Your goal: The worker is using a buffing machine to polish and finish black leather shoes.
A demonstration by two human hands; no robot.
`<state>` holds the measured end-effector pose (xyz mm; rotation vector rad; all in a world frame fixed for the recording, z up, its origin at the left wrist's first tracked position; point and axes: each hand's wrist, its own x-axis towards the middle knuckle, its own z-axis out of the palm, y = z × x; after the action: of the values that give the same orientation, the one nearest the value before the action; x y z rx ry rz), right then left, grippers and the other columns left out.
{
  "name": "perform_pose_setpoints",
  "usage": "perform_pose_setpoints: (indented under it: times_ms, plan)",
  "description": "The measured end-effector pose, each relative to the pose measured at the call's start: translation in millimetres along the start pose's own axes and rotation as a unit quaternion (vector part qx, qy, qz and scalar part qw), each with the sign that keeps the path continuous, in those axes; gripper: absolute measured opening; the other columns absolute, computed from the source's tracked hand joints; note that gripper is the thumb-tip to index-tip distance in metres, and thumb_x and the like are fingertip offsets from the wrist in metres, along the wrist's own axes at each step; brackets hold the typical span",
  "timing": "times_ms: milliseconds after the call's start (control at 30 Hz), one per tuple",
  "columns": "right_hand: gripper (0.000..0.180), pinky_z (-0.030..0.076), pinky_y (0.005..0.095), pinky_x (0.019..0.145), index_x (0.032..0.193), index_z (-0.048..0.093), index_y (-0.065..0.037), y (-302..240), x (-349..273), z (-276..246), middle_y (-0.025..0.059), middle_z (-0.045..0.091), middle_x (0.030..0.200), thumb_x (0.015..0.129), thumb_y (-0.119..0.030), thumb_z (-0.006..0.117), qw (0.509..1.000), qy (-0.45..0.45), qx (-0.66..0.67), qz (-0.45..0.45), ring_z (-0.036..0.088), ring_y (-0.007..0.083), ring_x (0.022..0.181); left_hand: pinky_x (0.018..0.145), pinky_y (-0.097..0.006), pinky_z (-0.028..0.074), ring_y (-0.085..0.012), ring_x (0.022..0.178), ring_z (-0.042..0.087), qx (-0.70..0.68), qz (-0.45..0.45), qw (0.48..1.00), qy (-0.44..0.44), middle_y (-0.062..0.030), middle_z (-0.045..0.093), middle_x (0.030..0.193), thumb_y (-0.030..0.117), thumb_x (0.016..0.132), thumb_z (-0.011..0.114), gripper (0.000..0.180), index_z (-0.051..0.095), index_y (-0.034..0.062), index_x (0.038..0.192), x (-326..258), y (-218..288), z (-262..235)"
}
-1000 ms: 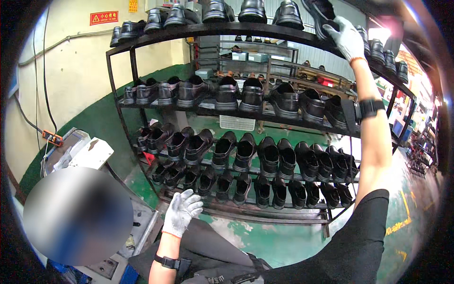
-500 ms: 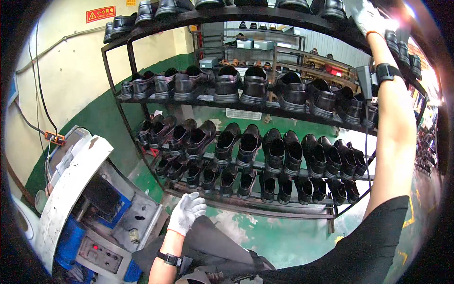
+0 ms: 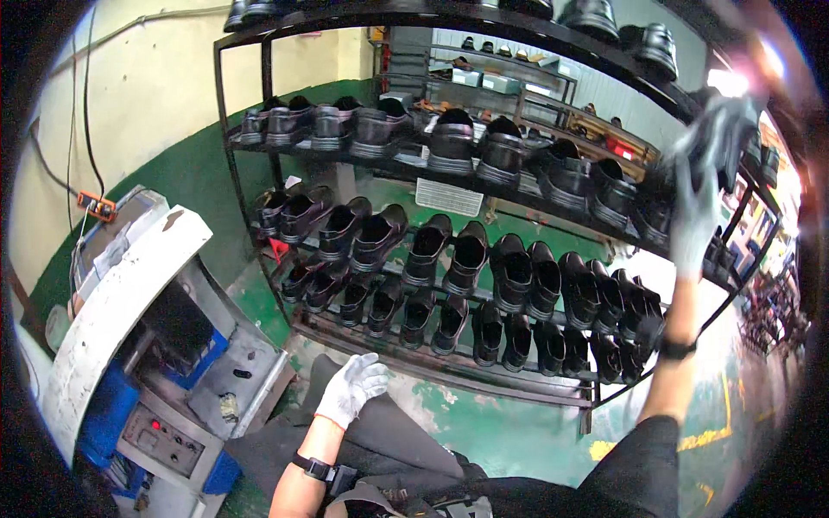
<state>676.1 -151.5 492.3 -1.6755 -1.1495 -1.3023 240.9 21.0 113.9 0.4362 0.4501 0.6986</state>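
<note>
My right hand [image 3: 694, 220], in a white glove, is raised at the upper right and closed on a black shoe [image 3: 727, 142]. Motion smears both the shoe and the fingers. The held shoe is in front of the right end of a black metal rack [image 3: 345, 164], just below its top shelf. Low in the middle, my left hand [image 3: 352, 390], also gloved in white, hovers over my lap. Its fingers are loosely bent and nothing shows in them. Several black shoes [image 3: 452, 142] stand in rows on the rack's shelves.
At the left stands a white and blue machine [image 3: 129, 293] with a control panel [image 3: 162, 442]. An orange socket block [image 3: 97, 207] hangs by cables on the wall. Behind the rack are further shelves with boxes [image 3: 501, 84]. A white plastic basket [image 3: 449, 197] lies beyond the rack.
My right hand has come down from the top shelf at the upper right and now has a black shoe in it. The left hand has barely moved. The whole view has shifted slightly.
</note>
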Motion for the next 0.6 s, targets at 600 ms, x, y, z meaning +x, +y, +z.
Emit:
perform_pose_setpoints:
  times_ms: [600]
  plan:
    - [0.020, 0.044, 0.0309, 0.061, 0.087, 0.056, -0.002, -446, -334, 75, 0.0093, 0.050, 0.072, 0.091, -0.020, 0.065, 0.486, -0.645, 0.588, -0.044, 0.048, 0.0147, 0.062, 0.101, -0.042, 0.046, -0.0278, 0.111, 0.059, -0.213, 0.328, 0.908, 0.150, -0.0105, 0.060, 0.128, 0.068, 0.092, 0.039, 0.072, 0.052, 0.0123, 0.136, -93, 44, -92]
